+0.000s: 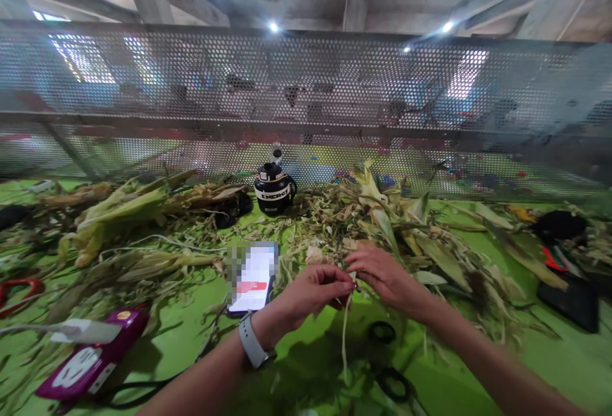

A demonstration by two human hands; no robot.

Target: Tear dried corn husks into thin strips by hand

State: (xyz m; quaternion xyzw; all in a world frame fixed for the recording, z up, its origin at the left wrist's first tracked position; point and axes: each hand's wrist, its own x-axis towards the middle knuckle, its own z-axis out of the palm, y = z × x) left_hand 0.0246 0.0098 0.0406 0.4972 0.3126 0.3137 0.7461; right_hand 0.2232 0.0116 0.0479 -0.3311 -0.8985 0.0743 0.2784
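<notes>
My left hand [321,290], with a pale-banded watch [252,342] on its wrist, pinches a thin corn husk strip [345,346]. The strip's loose end dangles below the fingers. Touching it from the other side, my right hand [380,276] has its fingertips closed on the same husk piece; the exact grip is partly hidden. Beneath the hands, black loops [392,383], apparently scissor handles, lie on the green table [306,352]. Behind them is a heap of dried corn husks [377,212].
A lit phone [252,276] lies left of my hands. Farther left is a purple power strip [95,358] with a white plug and cables. A black jug marked ENERGY [273,194] stands before the perforated metal screen [325,85]. More husks [127,209] cover the back left.
</notes>
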